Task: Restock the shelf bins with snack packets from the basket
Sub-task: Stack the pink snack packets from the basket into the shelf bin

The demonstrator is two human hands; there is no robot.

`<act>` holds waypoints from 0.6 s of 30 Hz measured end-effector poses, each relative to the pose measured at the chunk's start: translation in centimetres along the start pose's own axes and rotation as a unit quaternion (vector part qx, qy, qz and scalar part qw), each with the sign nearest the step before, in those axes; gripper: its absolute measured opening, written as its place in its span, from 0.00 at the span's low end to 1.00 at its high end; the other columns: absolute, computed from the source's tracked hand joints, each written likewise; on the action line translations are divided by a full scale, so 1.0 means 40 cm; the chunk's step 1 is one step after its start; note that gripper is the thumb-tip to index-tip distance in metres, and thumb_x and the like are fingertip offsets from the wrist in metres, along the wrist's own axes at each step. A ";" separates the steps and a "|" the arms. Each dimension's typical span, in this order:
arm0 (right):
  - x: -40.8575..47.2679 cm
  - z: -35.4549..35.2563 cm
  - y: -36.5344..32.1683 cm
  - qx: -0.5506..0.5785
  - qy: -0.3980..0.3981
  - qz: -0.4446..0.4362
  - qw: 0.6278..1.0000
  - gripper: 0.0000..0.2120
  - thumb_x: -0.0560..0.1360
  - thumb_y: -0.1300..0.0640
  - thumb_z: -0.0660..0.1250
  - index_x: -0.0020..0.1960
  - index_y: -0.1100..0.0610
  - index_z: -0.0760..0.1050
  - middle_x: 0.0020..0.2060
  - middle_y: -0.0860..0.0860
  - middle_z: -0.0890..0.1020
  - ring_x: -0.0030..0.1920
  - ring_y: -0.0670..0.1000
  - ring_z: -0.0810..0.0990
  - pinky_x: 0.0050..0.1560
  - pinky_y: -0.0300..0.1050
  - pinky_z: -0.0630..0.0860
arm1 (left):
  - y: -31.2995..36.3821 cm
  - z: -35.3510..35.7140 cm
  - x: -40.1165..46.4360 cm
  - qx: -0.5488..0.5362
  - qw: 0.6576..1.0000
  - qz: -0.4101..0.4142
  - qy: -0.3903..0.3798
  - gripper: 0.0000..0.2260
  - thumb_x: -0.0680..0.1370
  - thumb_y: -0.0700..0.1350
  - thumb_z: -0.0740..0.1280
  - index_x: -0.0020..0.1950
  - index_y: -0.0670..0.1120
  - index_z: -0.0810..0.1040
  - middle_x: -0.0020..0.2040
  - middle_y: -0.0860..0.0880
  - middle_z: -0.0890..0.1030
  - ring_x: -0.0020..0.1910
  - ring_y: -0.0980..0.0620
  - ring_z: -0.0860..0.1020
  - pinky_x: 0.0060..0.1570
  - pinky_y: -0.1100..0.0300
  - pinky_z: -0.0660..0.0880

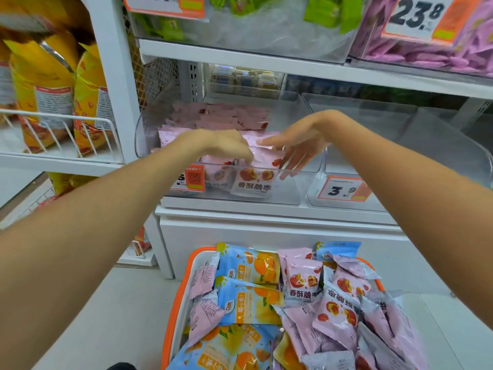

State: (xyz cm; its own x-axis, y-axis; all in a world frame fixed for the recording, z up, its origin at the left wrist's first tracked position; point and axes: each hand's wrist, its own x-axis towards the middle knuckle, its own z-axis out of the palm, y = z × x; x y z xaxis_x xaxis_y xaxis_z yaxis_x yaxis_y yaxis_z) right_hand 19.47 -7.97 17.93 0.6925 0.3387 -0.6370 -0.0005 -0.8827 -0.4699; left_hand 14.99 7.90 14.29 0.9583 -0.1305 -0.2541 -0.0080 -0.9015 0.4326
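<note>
Basket (176,311) at my feet heaped with packets; restocking looks partway done.

My left hand (226,145) curls its grip down onto the pink packets (250,180) in the clear bin (298,188), though whether it pinches one I cannot tell; my right hand (296,145) hangs open over the same bin. That bin looks about half full, the neighbouring bin (453,145) bare, and many pink packets and blue packets (248,265) wait below.

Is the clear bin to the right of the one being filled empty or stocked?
Empty as far as visible: the right-hand clear bin shows only bare walls and floor, while the bin being filled holds pink packets.
</note>
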 end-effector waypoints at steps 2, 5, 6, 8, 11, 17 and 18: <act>0.016 0.001 0.015 0.063 0.059 0.013 0.996 0.28 0.79 0.41 0.56 0.66 0.64 0.66 0.56 0.61 0.80 0.49 0.58 0.82 0.53 0.50 0.79 | -0.008 0.016 -0.009 -0.059 0.998 0.025 0.021 0.22 0.77 0.47 0.66 0.70 0.46 0.69 0.70 0.48 0.68 0.67 0.47 0.68 0.60 0.58 0.64; 0.045 0.022 0.028 0.078 0.125 0.020 0.989 0.20 0.81 0.50 0.59 0.62 0.66 0.70 0.47 0.58 0.83 0.40 0.54 0.83 0.44 0.45 0.80 | -0.023 0.011 -0.010 -0.092 0.995 0.027 0.032 0.17 0.76 0.47 0.69 0.64 0.47 0.75 0.66 0.49 0.73 0.65 0.47 0.71 0.59 0.58 0.66; 0.050 0.026 0.029 0.093 0.135 0.024 0.986 0.16 0.80 0.52 0.61 0.59 0.65 0.72 0.41 0.56 0.83 0.36 0.51 0.83 0.42 0.43 0.80 | -0.023 0.006 -0.011 -0.096 0.995 0.021 0.029 0.16 0.75 0.47 0.70 0.63 0.47 0.77 0.66 0.49 0.74 0.65 0.47 0.71 0.62 0.56 0.67; 0.056 0.027 0.029 0.132 0.147 0.037 0.980 0.12 0.78 0.55 0.65 0.55 0.62 0.73 0.34 0.55 0.83 0.29 0.49 0.82 0.37 0.42 0.80 | -0.022 -0.004 -0.011 -0.097 0.995 0.010 0.016 0.16 0.74 0.46 0.71 0.61 0.46 0.79 0.67 0.50 0.73 0.67 0.48 0.69 0.66 0.56 0.65; 0.069 0.047 0.015 0.126 0.167 0.043 0.977 0.09 0.79 0.56 0.63 0.56 0.60 0.71 0.35 0.57 0.80 0.29 0.50 0.80 0.38 0.41 0.80 | -0.013 -0.011 -0.007 -0.088 0.996 0.006 0.005 0.14 0.74 0.45 0.72 0.59 0.43 0.81 0.69 0.49 0.72 0.70 0.49 0.68 0.65 0.59 0.64; 0.118 0.079 -0.001 0.106 0.312 -0.017 0.944 0.07 0.74 0.59 0.69 0.45 0.60 0.71 0.39 0.55 0.77 0.34 0.53 0.79 0.42 0.44 0.79 | 0.000 -0.028 0.005 -0.042 0.999 -0.017 0.004 0.06 0.72 0.45 0.74 0.42 0.43 0.82 0.67 0.49 0.75 0.65 0.46 0.73 0.62 0.53 0.70; 0.119 0.080 0.005 0.094 0.334 -0.025 0.937 0.10 0.72 0.57 0.71 0.40 0.59 0.70 0.41 0.54 0.77 0.37 0.54 0.78 0.40 0.43 0.76 | -0.001 -0.029 0.014 -0.027 0.999 -0.018 0.001 0.06 0.72 0.46 0.74 0.39 0.44 0.81 0.66 0.48 0.76 0.65 0.44 0.73 0.62 0.51 0.71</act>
State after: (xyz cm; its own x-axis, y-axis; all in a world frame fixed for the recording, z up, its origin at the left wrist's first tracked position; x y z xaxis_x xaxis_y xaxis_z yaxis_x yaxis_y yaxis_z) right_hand 20.46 -5.49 12.83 0.9923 0.0427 -0.1160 -0.0402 -0.7764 -0.6290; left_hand 15.86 8.34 15.13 0.9584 -0.0975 -0.2682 0.0416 -0.8820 0.4694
